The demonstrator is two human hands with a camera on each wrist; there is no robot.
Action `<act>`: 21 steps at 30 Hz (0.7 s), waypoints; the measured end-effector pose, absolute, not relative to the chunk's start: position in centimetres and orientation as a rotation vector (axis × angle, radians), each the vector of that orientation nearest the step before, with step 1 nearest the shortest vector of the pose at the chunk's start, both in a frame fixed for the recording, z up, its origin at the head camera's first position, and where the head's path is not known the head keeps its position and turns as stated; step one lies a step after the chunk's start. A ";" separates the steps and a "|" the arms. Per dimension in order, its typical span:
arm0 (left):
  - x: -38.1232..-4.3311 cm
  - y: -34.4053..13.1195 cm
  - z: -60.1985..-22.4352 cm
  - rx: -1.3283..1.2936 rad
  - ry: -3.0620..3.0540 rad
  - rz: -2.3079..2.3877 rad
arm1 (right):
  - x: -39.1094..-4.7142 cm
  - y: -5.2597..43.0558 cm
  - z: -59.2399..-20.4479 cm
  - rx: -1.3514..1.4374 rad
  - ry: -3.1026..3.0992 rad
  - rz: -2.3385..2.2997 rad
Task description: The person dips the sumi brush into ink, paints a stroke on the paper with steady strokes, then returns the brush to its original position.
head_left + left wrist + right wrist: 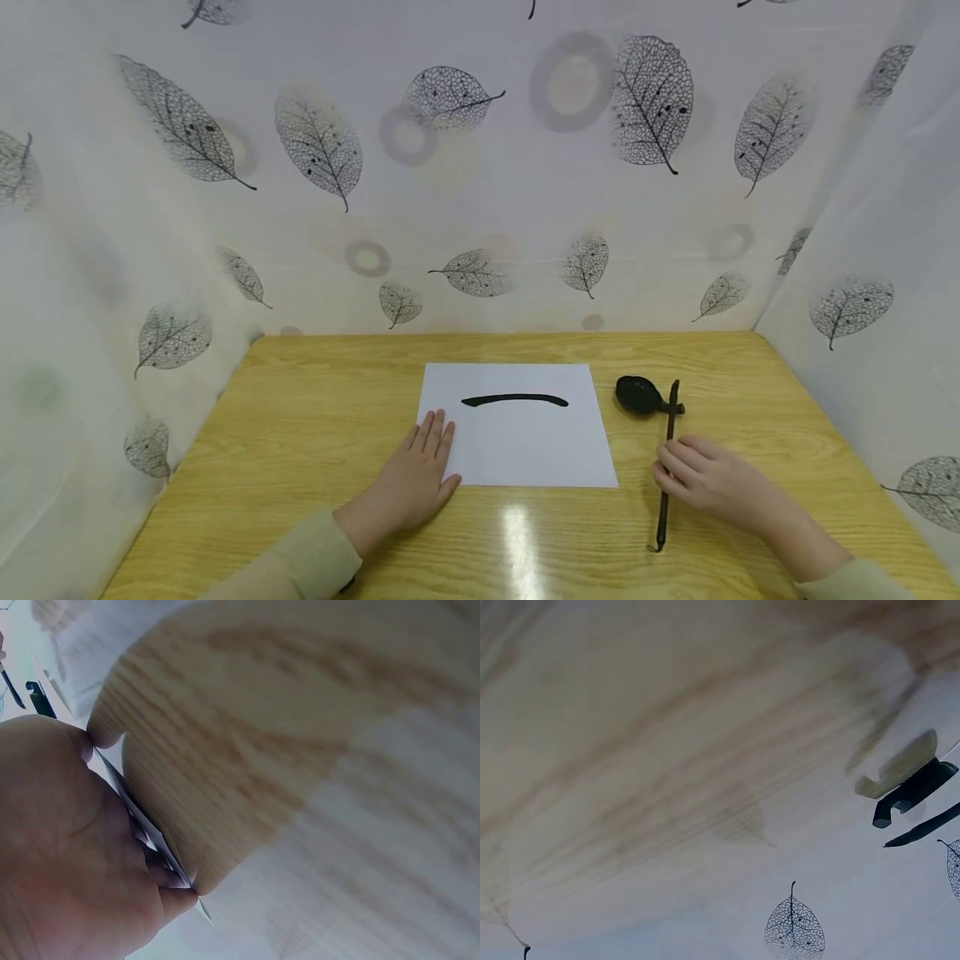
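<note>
A white sheet of paper (525, 454) bears one long black brush stroke (516, 400). My left hand (420, 475) rests flat, fingers straight, on the sheet's lower left corner; its palm side (75, 832) fills the left of the left wrist view. To the right of the paper, my right hand (708, 479) grips a dark writing brush (672, 417) around its middle. The brush's tip points away from me, and a small loop hangs at its near end. Beyond the hand, the brush crosses the handle of a black ink dish (638, 395); contact there cannot be told.
The wood-grain table (322, 400) reaches back to a leaf-printed curtain (487, 183), which also hangs along both sides. In the right wrist view, the ink dish (919, 791) and brush tip (922, 827) appear at the right edge.
</note>
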State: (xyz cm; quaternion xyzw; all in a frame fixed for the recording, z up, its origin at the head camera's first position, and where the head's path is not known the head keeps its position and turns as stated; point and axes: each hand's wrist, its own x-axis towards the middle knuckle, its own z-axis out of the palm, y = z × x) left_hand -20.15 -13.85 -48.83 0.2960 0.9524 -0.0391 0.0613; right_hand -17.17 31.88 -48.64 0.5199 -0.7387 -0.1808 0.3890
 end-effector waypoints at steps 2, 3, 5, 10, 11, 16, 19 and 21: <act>-20.1 -13.8 -48.8 0.895 2.881 -0.122 | -17.1 31.8 -48.7 1.338 -1.891 -0.479; -20.2 -13.8 -48.8 0.896 2.881 -0.121 | -17.1 31.7 -48.8 1.345 -1.894 -0.487; -20.2 -13.8 -48.9 0.895 2.878 -0.116 | -17.0 31.6 -48.8 1.355 -1.904 -0.513; -20.2 -13.8 -48.8 0.893 2.873 -0.093 | -16.9 31.6 -49.3 1.388 -1.920 -0.536; -20.2 -13.8 -48.8 0.892 2.873 -0.091 | -16.9 31.6 -49.4 1.392 -1.926 -0.538; -20.1 -13.8 -48.7 0.892 2.872 -0.092 | -16.8 31.5 -49.5 1.404 -1.950 -0.538; -20.0 -13.8 -48.6 0.891 2.869 -0.095 | -16.8 31.4 -49.5 1.406 -1.965 -0.530; -20.0 -13.8 -48.6 0.889 2.867 -0.093 | -16.8 31.3 -49.5 1.405 -1.977 -0.518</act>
